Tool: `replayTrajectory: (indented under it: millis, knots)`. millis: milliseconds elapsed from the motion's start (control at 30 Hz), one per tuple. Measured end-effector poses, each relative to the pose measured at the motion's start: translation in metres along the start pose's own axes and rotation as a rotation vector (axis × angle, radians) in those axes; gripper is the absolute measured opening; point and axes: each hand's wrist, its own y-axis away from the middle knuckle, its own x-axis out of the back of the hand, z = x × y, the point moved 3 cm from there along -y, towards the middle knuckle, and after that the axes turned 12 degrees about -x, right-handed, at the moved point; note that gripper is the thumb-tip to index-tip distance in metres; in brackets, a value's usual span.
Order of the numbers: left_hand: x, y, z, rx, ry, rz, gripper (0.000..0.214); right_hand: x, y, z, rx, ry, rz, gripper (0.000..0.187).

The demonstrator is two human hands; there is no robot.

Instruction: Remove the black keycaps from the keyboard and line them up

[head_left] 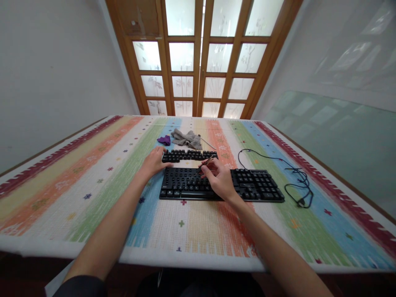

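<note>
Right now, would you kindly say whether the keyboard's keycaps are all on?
No, many are off: loose keycaps lie in rows behind the keyboard.

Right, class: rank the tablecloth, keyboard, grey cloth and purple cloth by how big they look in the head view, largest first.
1. Tablecloth
2. Keyboard, partly hidden by the right hand
3. Grey cloth
4. Purple cloth

No two look alike.

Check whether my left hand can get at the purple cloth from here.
Probably yes: the left hand is close, with the purple cloth just beyond its fingers. The loose keys by those fingers lie low, and nothing appears to block the way.
</note>
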Motion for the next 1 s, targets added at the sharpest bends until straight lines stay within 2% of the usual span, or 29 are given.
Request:
replayTrajectory:
  millis: [167,267,833,1000]
  knots:
    - [-0.0024,0.008,-0.0079,0.126,-0.004,-0.061,0.055,0.0024,-0.0007,0.0005,0.005,0.041,-0.02,0.031]
    - [-0.0029,0.009,-0.0074,0.157,-0.006,-0.073,0.056,0.002,-0.0006,0.0015,0.009,0.069,-0.029,0.029]
    - [-0.0049,0.0093,-0.0019,0.129,-0.01,-0.076,0.049,-0.0051,0.003,0.0015,0.074,0.256,-0.054,0.016]
    - [0.0008,0.0101,0.0011,0.122,-0.055,-0.069,0.045,-0.0071,0.0031,0.0024,0.068,0.224,-0.076,0.014]
